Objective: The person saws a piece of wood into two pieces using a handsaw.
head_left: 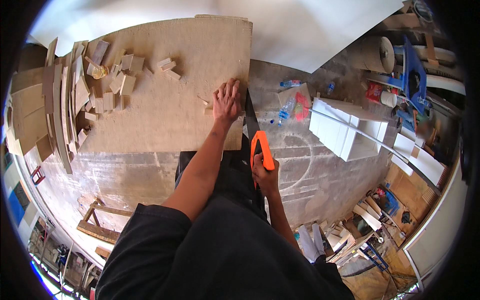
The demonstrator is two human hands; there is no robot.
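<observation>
The right hand [265, 171] is wrapped tight round the orange handle of a saw [253, 119], just right of the middle of the frame, its dark blade pointing up along the right edge of a broad wooden board [175, 115]. The left hand [228, 102] lies back-up near that same edge, fingers stretched out and slightly apart, close beside the blade — a small wood piece [208, 111] shows at its wrist, though how far it runs beneath I can't tell. Farther left on the board sit three little blocks [168, 66], then a loose heap of offcuts [124, 82] at the upper left. Long planks [65, 110] are stacked along the frame's left side. A white panel [300, 30] spans the top. Over on the right, the concrete floor [300, 197] has a clear plastic bottle [287, 107] lying beside something red [302, 105], and past those stands a white cabinet [345, 127] with a long pole [372, 139] slanting across it. Down at the lower left there's a wooden frame [97, 231] — and scrap wood [345, 237] is piled at the lower right.
</observation>
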